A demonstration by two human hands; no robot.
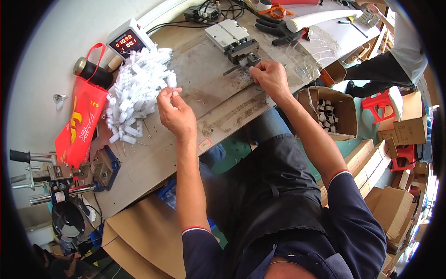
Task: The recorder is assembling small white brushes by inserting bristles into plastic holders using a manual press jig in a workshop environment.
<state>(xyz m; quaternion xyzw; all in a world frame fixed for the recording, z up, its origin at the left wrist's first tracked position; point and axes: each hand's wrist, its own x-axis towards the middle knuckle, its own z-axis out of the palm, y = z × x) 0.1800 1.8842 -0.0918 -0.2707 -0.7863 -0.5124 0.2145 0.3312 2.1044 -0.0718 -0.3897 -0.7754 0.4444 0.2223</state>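
Note:
My left hand (178,114) is closed in a pinch at the right edge of a pile of small white spiral-bristle brushes (139,83). One white brush (172,80) stands up from its thumb and fingertips. Thin wire stems stick out of the pile's near side. My right hand (272,80) is closed against the metal jaw block (246,52) at the front of a small bench fixture (227,33). What its fingers grip there is hidden. A thin rod (231,70) points left from the block.
A counter with a red display (126,42), a red bag (83,118) and a dark flask (90,72) stand behind the pile. A lever press (69,176) sits left. Black glove (278,31) lies beyond the fixture. An open carton (327,114) stands right; another person's leg (378,69) is farther right.

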